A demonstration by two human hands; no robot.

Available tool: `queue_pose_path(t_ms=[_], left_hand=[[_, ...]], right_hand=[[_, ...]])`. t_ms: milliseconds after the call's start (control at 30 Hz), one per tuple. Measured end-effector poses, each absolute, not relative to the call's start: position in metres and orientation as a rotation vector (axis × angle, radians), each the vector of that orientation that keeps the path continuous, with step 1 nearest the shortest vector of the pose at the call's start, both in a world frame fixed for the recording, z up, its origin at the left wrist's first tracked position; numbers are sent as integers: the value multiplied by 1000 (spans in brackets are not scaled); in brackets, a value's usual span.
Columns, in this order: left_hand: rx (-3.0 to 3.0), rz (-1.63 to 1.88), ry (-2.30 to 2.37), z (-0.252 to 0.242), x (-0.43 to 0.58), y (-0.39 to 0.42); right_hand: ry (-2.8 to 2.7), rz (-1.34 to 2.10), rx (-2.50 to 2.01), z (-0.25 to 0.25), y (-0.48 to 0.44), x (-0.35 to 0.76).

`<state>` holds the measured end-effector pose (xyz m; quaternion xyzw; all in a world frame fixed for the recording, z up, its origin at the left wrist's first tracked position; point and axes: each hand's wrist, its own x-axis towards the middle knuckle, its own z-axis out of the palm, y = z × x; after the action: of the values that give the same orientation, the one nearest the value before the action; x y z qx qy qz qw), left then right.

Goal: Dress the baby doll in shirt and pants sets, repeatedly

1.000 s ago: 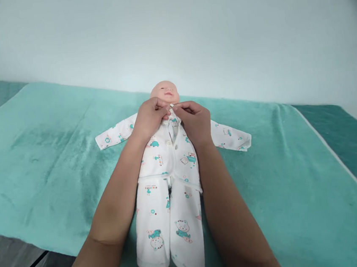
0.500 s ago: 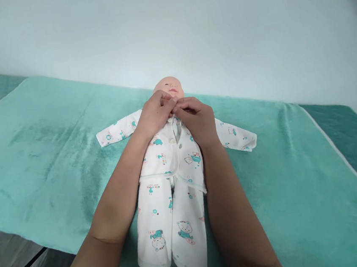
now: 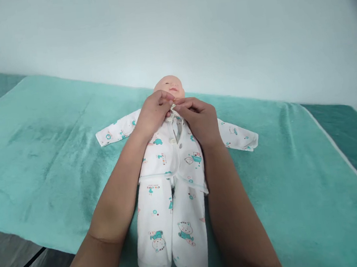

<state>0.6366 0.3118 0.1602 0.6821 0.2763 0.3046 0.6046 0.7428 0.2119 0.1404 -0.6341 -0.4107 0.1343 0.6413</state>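
Observation:
A baby doll (image 3: 169, 83) lies on its back, head away from me. It wears a white printed jacket (image 3: 160, 161) and matching trousers (image 3: 155, 233). At the doll's neck, my left hand (image 3: 155, 112) pinches the jacket's collar edge. Close beside it, my right hand (image 3: 198, 116) pinches the other side of the collar, fingertips nearly touching the left ones. A bit of pale edging shows between them. Below the hands the jacket front gapes slightly, with a button (image 3: 173, 141) visible on it. The doll's sleeves stretch out to both sides.
A turquoise plush cover (image 3: 52, 142) is spread under the doll on a table or bed. Behind stands a white wall (image 3: 167, 28). Darker green cloth (image 3: 347, 137) lies at the right. A black metal frame (image 3: 29, 264) and grey floor show at lower left.
My fingertips have parted slightly at the collar, and the pale edging between them now shows. My right hand has shifted a little to the right. The doll lies as before.

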Motion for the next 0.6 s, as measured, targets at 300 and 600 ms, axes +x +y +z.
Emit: queue_pose_path(t_ms=[300,600], left_hand=[[1921,811,771,160,637,311],[2153,870,763,161,636,311]], right_hand=[[-781,355,-1535,133,217,747],[-800,245,-1601,139,215,741]])
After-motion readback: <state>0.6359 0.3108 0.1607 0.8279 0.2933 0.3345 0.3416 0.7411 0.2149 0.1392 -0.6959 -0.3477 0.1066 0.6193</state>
